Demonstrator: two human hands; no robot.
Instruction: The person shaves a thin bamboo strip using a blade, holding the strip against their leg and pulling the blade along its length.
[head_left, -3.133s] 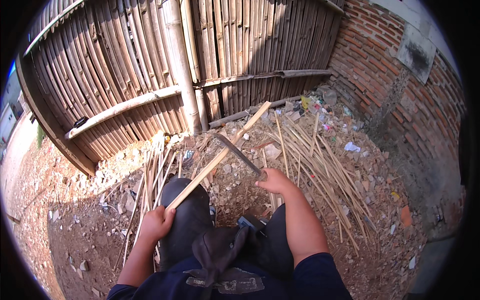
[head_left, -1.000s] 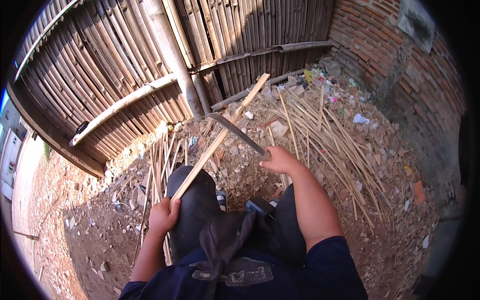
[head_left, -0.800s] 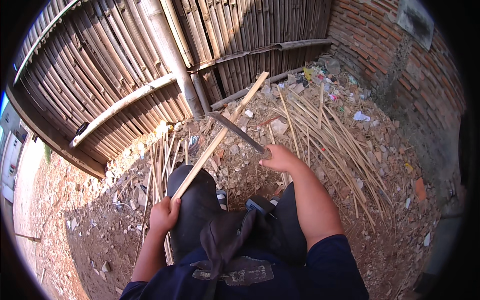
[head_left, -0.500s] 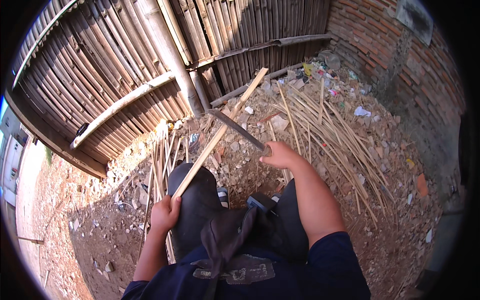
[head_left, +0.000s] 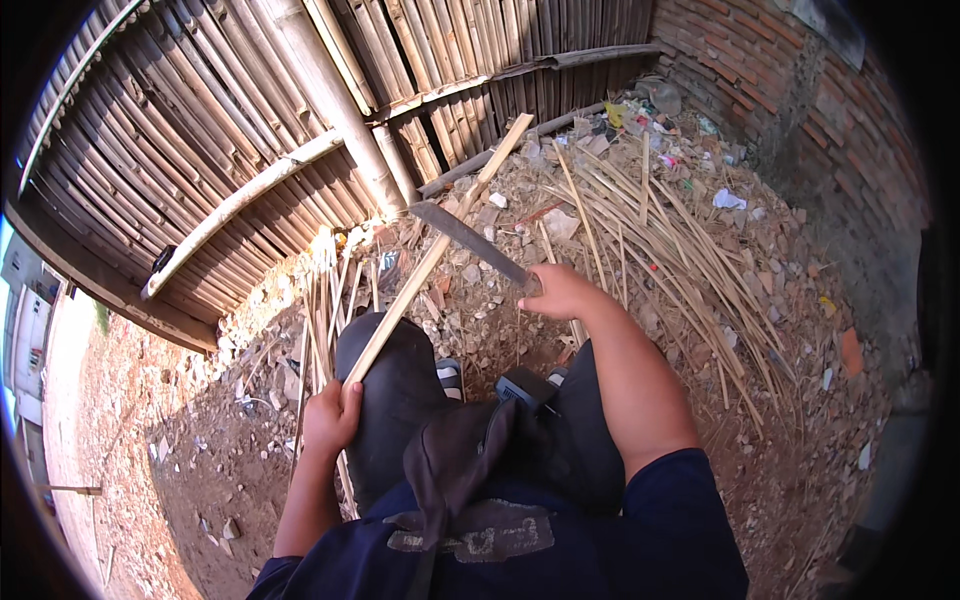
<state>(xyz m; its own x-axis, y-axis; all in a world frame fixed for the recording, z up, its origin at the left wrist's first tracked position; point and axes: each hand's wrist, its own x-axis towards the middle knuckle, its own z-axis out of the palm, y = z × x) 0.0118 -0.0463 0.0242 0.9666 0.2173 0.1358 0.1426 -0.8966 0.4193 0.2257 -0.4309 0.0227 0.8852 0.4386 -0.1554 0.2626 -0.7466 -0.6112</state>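
Observation:
My left hand [head_left: 332, 418] is closed around the near end of a long pale bamboo strip [head_left: 407, 292], beside my left knee. The strip slants up and away to the right, its far end raised toward the bamboo wall. In my right hand [head_left: 560, 292] is a machete [head_left: 475, 243], gripped by its handle, which the fingers hide. The dark blade points up and to the left and crosses the strip beyond its middle. Whether the edge bites into the strip I cannot tell.
Many split bamboo strips [head_left: 680, 260] lie heaped on the ground at right. More strips [head_left: 318, 310] lie by my left knee. A bamboo wall [head_left: 200, 140] stands ahead, a brick wall [head_left: 850, 140] at right. Rubble and litter [head_left: 640, 125] cover the ground.
The machete blade has turned slightly, showing more of its flat side, still across the strip. My left hand keeps its hold on the strip. The view has shifted a little.

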